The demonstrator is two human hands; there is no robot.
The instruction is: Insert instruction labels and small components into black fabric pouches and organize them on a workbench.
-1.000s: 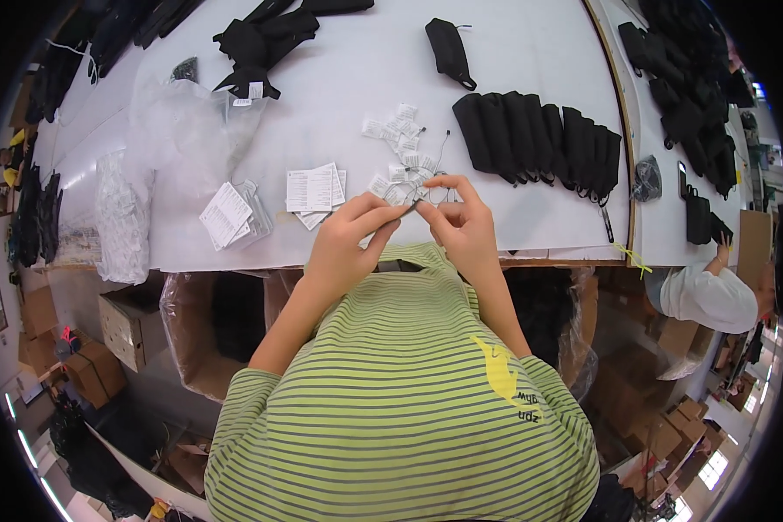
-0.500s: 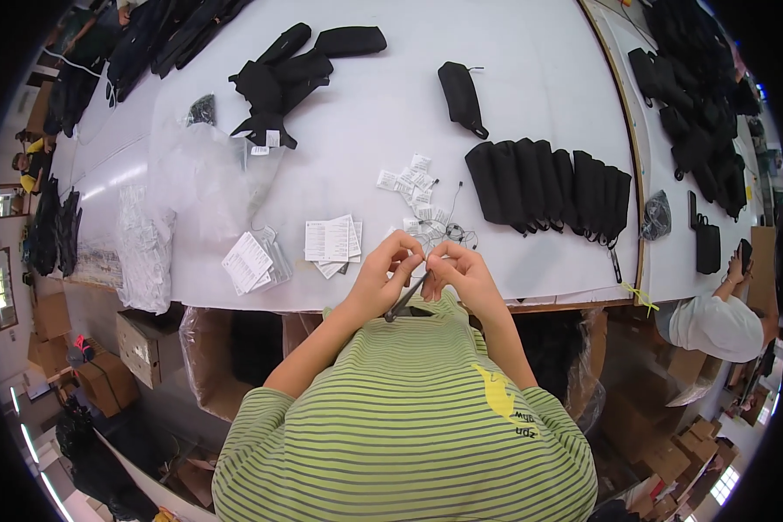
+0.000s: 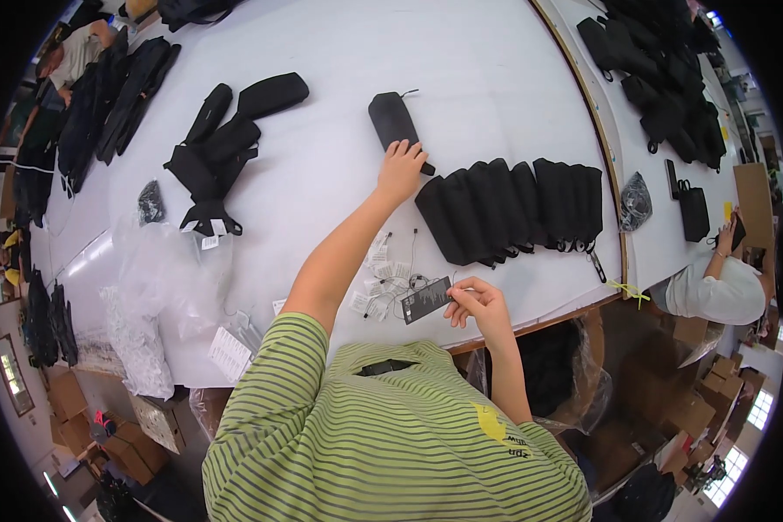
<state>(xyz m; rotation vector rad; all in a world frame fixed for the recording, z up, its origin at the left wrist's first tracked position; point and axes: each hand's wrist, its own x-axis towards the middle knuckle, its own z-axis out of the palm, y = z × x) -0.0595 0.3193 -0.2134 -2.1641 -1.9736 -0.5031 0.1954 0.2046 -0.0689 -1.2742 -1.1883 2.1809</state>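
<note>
My left hand [image 3: 400, 169] reaches forward over the table and closes its fingers on the near end of a single black fabric pouch [image 3: 390, 117]. The pouch lies flat, with a small pull sticking out at its far end. Close to my body, my right hand [image 3: 481, 304] pinches the edge of a black hang tag [image 3: 425, 301] with pale print. Under and beside that tag lie white printed labels [image 3: 361, 302] and thin dark tag strings [image 3: 415, 244]. A row of several black pouches [image 3: 487, 213] lies side by side to the right.
More black pouches [image 3: 209, 157] lie loosely at the left, above clear plastic bags [image 3: 174, 270] and white printed cards [image 3: 229, 352]. A brown edge strip [image 3: 583, 78] divides the table on the right. Beyond it, a co-worker [image 3: 713, 291] stands near another black pile [image 3: 670, 104].
My hands were together near the table edge and have parted. The left has reached out onto the lone pouch; the right now shows the black tag flat. The view has shifted.
</note>
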